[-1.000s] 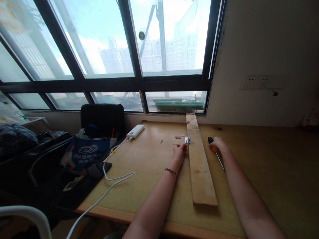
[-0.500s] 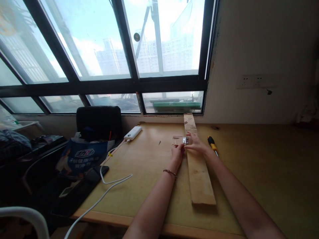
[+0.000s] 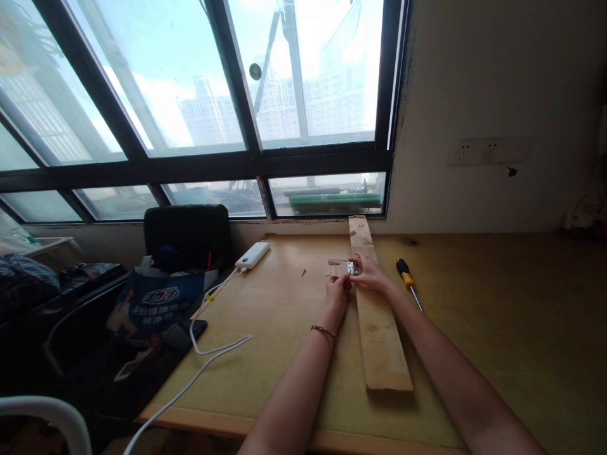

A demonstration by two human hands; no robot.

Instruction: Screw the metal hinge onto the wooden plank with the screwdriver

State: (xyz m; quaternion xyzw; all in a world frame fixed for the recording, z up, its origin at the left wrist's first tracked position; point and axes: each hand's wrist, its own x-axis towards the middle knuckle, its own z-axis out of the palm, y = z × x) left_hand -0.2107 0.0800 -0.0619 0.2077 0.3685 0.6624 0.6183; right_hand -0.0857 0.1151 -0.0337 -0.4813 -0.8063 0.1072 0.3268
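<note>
A small silver metal hinge [image 3: 353, 268] with holes sits at the left edge of a long wooden board [image 3: 382, 341]. My right hand [image 3: 370, 273] reaches over the board, thumb and fingers closed on the hinge's right side. Below the hinge, my left hand [image 3: 337, 289] is closed with its fingertips pinched near the hinge's lower edge; whether something small is between them is hidden. A short wooden piece [image 3: 336, 268] lies just left of the hinge, partly covered by my left fingers. To the right of the board rests a yellow-and-black screwdriver [image 3: 404, 273].
A small screw [image 3: 303, 273] lies on the wooden table [image 3: 279, 341], left of my hands. Farther left are a white power bank [image 3: 253, 255] and its white cable [image 3: 208, 349]. A blue bag [image 3: 159, 303] and black chair [image 3: 187, 234] stand beyond the table's left edge.
My right hand and forearm have shifted slightly left, uncovering more of the screwdriver's shaft. The hinge has turned a little between my fingers. My left hand stays almost in place.
</note>
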